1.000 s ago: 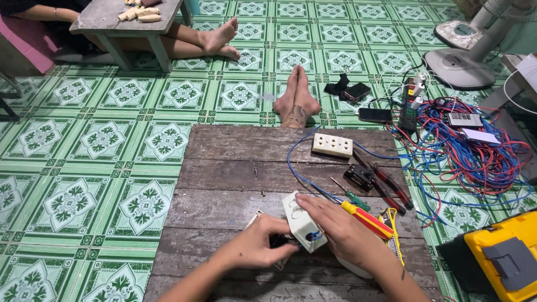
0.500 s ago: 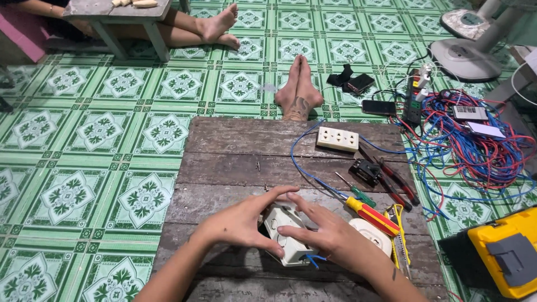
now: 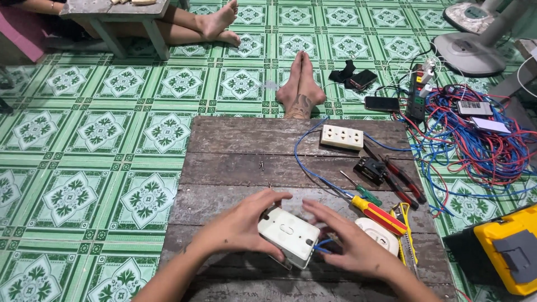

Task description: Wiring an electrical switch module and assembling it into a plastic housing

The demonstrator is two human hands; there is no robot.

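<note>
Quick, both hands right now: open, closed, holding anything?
Left hand: fingers curled on the white rectangular plastic box, gripping its left end.
Right hand: fingers spread open beside the box's right end; contact cannot be told.

A weathered wooden board [image 3: 235, 162] carries a socket strip [image 3: 342, 137], screwdrivers [image 3: 378, 212] and pliers [image 3: 400, 179].

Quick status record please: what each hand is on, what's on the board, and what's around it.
left hand: grips the left side of the white box, fingers over its top edge
right hand: at the box's right end, by short blue wires
surface: wooden board on green tiled floor
on board: white socket strip, red-yellow screwdriver, green screwdriver, pliers, small black part, round white fitting
right of board: red and blue wire tangle, yellow case
others: a person's bare feet beyond the board
</note>
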